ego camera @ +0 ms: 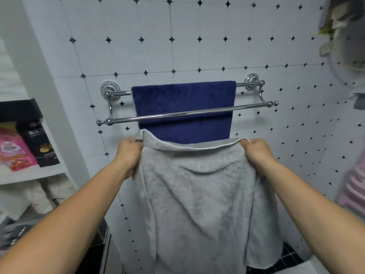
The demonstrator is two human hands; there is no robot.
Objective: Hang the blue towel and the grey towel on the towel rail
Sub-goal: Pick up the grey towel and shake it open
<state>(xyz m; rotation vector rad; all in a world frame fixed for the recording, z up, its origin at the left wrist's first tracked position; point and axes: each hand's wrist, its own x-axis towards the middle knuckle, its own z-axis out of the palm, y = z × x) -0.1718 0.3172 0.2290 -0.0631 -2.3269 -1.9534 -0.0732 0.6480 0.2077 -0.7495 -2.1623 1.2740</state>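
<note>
Grey towel (195, 196) held below towel rail (185, 114)
Left hand (128, 153) and right hand (256, 152) each clench a top corner; blue towel (183, 101) drapes rear bar.

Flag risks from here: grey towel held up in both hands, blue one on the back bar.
1. The grey towel sags between the left hand and right hand; going over the front bar, the slack middle may bunch and hang uneven.
2. The blue towel hangs right behind that bar; pushing the grey one over could drag it off the back bar.
3. Each grip pinches only a top corner; one slip drops the towel.
</note>
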